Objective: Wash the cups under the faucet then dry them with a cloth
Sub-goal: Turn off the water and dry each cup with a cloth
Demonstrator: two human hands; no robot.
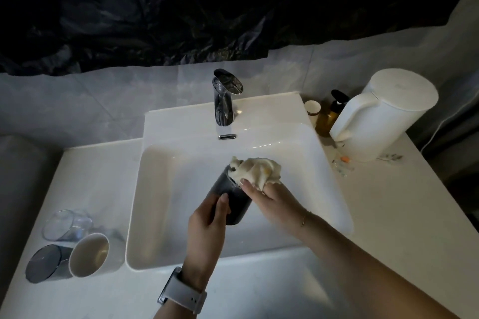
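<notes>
Above the sink [324, 176], the left hand [207, 223] grips a dark, probably wet, slippery cup [233, 204] mid-body while the right hand [269, 198] pinches a soft cloth [256, 169] at its rim.

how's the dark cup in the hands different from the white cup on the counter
The dark cup is held tilted over the sink by the left hand, while the white cup lies on its side on the counter, untouched. The dark cup's mouth is stuffed with the cloth, gripped by the right hand; the white cup's mouth is open and empty. Both are plain, handleless cups.
</notes>
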